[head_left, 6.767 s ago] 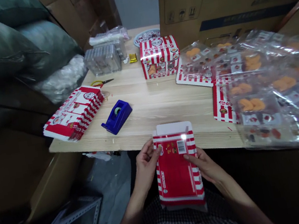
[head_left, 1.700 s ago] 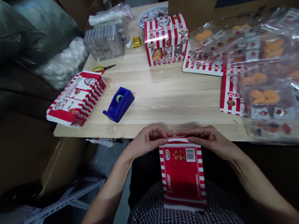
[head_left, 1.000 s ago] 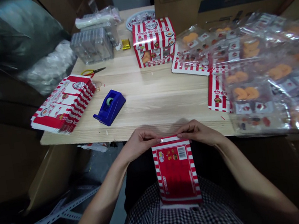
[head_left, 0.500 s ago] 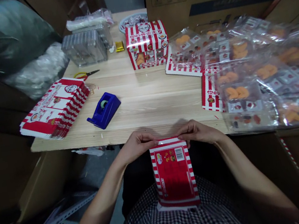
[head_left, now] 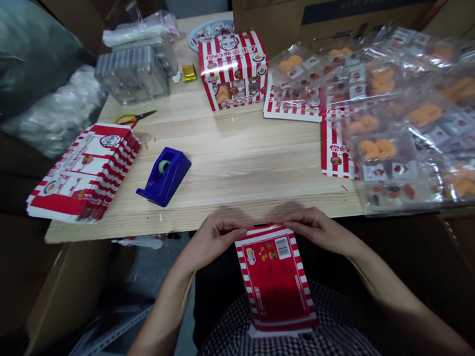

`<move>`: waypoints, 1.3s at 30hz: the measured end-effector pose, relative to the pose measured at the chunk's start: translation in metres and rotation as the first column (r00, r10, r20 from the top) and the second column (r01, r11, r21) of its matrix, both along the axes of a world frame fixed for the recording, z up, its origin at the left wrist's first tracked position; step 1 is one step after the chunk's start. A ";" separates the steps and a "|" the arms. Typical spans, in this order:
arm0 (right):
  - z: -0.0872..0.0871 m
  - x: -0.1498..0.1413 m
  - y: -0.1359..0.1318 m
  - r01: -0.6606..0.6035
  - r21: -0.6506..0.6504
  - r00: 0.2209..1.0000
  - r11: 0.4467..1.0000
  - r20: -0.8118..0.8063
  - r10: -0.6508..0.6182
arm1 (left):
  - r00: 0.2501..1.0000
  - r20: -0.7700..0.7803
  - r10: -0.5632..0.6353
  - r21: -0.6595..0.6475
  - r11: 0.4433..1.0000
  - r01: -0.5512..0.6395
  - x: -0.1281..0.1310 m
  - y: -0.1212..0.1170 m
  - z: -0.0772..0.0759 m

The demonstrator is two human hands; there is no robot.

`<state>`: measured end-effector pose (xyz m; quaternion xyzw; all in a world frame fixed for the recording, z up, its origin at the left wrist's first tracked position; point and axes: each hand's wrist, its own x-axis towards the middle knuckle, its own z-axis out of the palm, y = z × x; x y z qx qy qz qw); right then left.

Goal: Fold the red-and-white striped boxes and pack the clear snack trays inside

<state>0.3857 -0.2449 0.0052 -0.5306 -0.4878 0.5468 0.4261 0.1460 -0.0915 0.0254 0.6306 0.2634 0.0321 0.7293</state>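
Your left hand (head_left: 215,249) and right hand (head_left: 321,231) pinch the top edge of a flat red-and-white carton (head_left: 276,283), fingers curled over it from either side, the hands nearly meeting at the middle. The carton hangs just below the edge of the bench (head_left: 235,166), barcode panel facing you, its lower end over your checked lap. Keep both pinches level so the edge stays square. Nearest on the bench lie a blue tape dispenser (head_left: 164,176) and a stack of flat cartons (head_left: 84,175); a made-up box (head_left: 234,70) stands beyond.
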 end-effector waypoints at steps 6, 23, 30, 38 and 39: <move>0.010 -0.017 -0.032 0.149 0.000 0.988 0.989 0.032 -0.149 | 0.997 0.033 0.068 0.291 0.954 -0.075 -0.016 -0.031 0.016; 0.056 -0.045 -0.031 0.363 0.250 0.922 0.898 0.045 -0.385 | 0.915 0.187 0.356 0.033 0.929 -0.369 -0.026 -0.056 0.036; 0.055 -0.054 -0.047 0.377 0.098 0.926 0.921 -0.069 -0.371 | 0.948 0.103 0.300 0.052 0.950 -0.307 -0.039 -0.065 0.045; 0.071 -0.062 -0.047 0.229 0.175 0.973 0.958 -0.015 -0.230 | 0.991 0.017 -0.131 -0.089 0.987 0.132 -0.024 -0.027 0.074; 0.072 -0.062 -0.048 0.199 0.181 0.980 0.963 -0.011 -0.201 | 0.979 0.012 -0.206 -0.087 0.975 0.206 -0.019 -0.022 0.076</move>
